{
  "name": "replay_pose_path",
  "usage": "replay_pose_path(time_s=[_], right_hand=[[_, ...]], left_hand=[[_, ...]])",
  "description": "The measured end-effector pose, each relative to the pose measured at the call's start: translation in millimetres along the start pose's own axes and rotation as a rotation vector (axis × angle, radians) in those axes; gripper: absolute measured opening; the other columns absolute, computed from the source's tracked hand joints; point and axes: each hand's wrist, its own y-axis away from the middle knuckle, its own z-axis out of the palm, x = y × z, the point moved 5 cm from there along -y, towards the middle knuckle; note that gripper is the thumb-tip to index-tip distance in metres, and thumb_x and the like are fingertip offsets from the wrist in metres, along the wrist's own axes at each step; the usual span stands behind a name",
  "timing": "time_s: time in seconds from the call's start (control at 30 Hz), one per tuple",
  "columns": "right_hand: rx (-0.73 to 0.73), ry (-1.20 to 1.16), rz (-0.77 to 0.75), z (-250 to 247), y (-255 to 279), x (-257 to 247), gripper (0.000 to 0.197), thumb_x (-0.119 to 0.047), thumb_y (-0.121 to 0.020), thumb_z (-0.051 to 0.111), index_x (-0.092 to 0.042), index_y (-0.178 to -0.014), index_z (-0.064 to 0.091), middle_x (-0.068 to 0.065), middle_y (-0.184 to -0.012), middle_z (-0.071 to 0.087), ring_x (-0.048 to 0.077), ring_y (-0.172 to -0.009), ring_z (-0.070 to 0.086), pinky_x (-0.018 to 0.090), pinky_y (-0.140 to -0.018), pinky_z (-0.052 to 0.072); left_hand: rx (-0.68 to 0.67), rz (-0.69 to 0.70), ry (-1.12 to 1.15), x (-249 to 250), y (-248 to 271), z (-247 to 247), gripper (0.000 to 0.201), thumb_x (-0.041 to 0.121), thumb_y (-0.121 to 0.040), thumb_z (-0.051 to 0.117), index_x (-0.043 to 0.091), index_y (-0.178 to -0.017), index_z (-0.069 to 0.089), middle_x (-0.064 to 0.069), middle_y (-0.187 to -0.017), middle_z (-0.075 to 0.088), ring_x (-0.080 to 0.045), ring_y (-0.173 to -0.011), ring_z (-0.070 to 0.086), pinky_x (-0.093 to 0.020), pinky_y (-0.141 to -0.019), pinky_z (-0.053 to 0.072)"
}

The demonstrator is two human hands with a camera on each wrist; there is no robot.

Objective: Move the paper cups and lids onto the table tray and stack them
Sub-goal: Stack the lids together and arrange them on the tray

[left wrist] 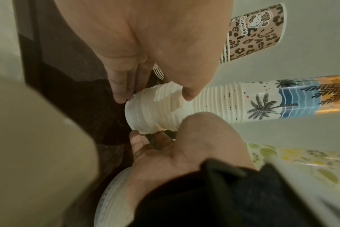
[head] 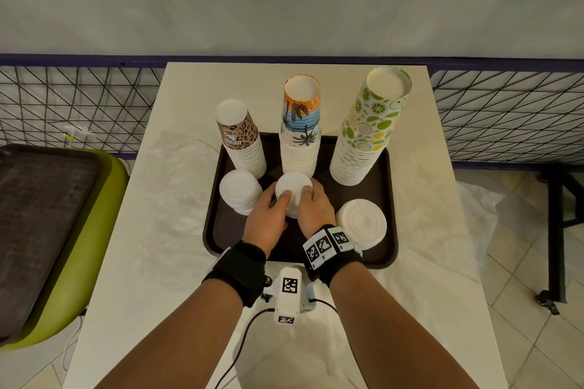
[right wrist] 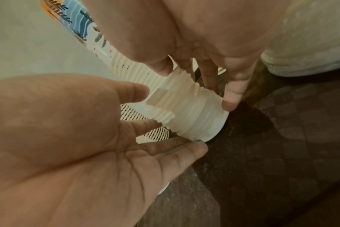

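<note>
Lids in a short white middle stack (head: 292, 191) are held between both hands on the dark tray (head: 221, 232), just near of the palm-print cup stack (head: 300, 136). The left hand (head: 268, 215) is curled against the stack's left side and the right hand (head: 314, 204) against its right side, so each grip is closed on the lids, with fingertips (right wrist: 230, 104) reaching down to the lowest rim, as the right wrist view shows. From either grip the stack lies directly inward, toward the other hand; neither hand is clearly nearer, the stack sitting midway between them.

Its long axis is seen to stand upright, close to parallel with the cup stacks behind. In the left wrist view the upper lids look slightly stepped against the lower ones, so the column is judged not yet squared. Whether the base rests fully on the tray or is lifted a little cannot be told.

A second lid stack (head: 240, 191) stands just to the left, close to the left hand, and a wider lid stack (head: 361, 224) lies to the near right, beside the right wrist. The leopard-print cup stack (head: 241, 139) and the lime-print cup stack (head: 369, 129) are set at the far left and far right of the tray. Any squeeze or shift would best be kept even from both sides, since a one-sided push is likely to tip the column toward a neighbour.
</note>
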Motion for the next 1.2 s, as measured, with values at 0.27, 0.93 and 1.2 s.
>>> replay_pose_path(time_s=[0.27, 0.93, 1.2], right_hand=[[0.006, 0.007, 0.03, -17.9, 24.6, -16.0, 0.055, -0.033, -0.107, 0.032, -0.009, -0.156, 0.024, 0.018, -0.157, 0.035, 0.034, -0.142, 0.038, 0.04, -0.113, 0.031], [0.062, 0.265, -0.086, -154.9, 35.8, 67.4, 0.066, -0.05, -0.098, 0.048, -0.023, -0.155, 0.029, 0.01, -0.152, 0.04, 0.032, -0.137, 0.04, 0.05, -0.112, 0.037], [-0.113, 0.177, -0.072, -130.4, 13.3, 73.9, 0.055, -0.042, -0.103, 0.042, -0.018, -0.151, 0.035, 0.013, -0.142, 0.045, 0.028, -0.124, 0.051, 0.04, -0.104, 0.044]], left_hand=[[0.041, -0.047, -0.047, -6.2, 13.3, -6.6, 0.068, 0.049, -0.096, 0.06, 0.026, -0.156, 0.037, -0.005, -0.137, 0.061, -0.026, -0.122, 0.061, -0.046, -0.107, 0.052], [-0.143, 0.003, -0.38, -14.7, 59.1, 87.9, 0.104, 0.091, -0.069, 0.047, 0.022, -0.146, 0.052, 0.0, -0.132, 0.064, -0.024, -0.12, 0.063, -0.048, -0.106, 0.053], [-0.05, 0.015, -0.364, -11.9, 40.9, 111.5, 0.071, 0.073, -0.076, 0.051, 0.014, -0.114, 0.066, -0.006, -0.107, 0.071, -0.028, -0.103, 0.068, -0.051, -0.098, 0.056]])
